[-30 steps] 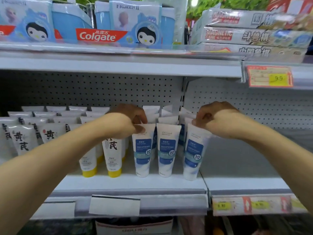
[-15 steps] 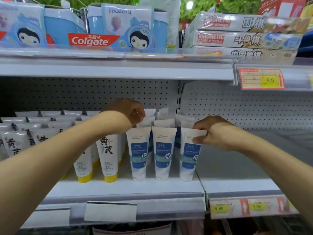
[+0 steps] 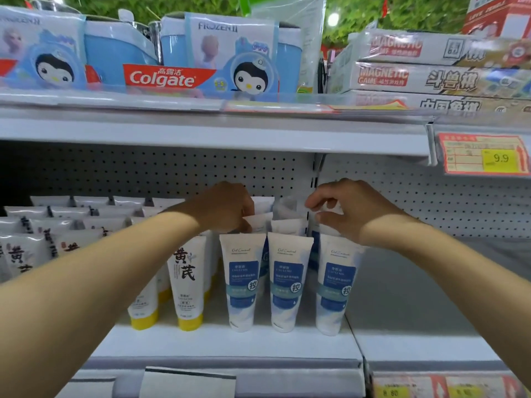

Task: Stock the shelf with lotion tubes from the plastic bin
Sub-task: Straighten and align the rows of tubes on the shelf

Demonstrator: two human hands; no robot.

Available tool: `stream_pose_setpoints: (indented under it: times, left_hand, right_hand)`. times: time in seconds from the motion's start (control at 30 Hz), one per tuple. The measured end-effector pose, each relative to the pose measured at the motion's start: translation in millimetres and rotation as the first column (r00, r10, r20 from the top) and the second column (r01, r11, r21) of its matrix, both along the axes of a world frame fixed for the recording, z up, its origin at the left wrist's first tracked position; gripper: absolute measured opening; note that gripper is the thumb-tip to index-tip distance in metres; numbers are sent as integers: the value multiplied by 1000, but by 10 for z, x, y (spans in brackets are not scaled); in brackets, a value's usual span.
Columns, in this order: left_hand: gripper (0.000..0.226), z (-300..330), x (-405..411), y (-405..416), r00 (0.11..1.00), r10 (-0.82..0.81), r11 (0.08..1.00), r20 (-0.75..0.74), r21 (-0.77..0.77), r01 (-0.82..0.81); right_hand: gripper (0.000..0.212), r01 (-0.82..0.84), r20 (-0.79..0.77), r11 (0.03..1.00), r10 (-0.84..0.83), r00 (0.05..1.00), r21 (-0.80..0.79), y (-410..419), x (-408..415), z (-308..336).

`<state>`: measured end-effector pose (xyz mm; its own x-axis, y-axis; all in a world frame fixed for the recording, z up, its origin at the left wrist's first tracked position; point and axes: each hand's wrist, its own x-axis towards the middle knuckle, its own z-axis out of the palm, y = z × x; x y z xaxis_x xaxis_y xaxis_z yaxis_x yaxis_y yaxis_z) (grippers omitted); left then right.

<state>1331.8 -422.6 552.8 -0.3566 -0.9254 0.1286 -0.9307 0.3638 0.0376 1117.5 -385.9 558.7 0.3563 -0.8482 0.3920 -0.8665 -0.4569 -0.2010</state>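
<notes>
Three white lotion tubes with blue labels stand cap-down in the front row of the shelf [image 3: 258, 346]: the left tube [image 3: 244, 282], the middle tube [image 3: 288, 282] and the right tube [image 3: 336, 285]. More of the same tubes stand in rows behind them. My left hand [image 3: 227, 208] reaches over the front row and pinches the flat top of a rear tube [image 3: 260, 222]. My right hand [image 3: 353, 211] hovers over the right column. Its thumb and forefinger are curved and apart, and nothing is clearly held between them. The plastic bin is out of view.
Yellow-capped white tubes [image 3: 186, 282] fill the shelf to the left. The right-hand shelf bay [image 3: 416, 297] is bare. Close overhead, the upper shelf's edge [image 3: 201, 133] carries Colgate packs [image 3: 172, 79] and magnetic game boxes [image 3: 431, 76]. A 9.9 price tag [image 3: 482, 155] hangs at the right.
My right hand let go of the front right tube's top and rose toward the back rows. My left hand stayed over the rear tubes. The front right tube now stands upright.
</notes>
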Motion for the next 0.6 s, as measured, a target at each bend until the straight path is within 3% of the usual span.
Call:
stream_pose_setpoints:
  times: [0.2,0.4,0.6]
  left_hand:
    - [19,-11,73,-44,999,-31,999,22,-31,31]
    - [22,-14,182,-41,999,-34,999,37,-39,35]
    - [20,1,172,-45,1000,-22,1000,-15,-10,22]
  right_hand:
    - [21,-148,-105,981,161,981,124,-260,217,68]
    - [4,-132,-190,974,168,967,186,-413,352,17]
    - [10,-118,-167,978,147,975,173,-427,384,-33]
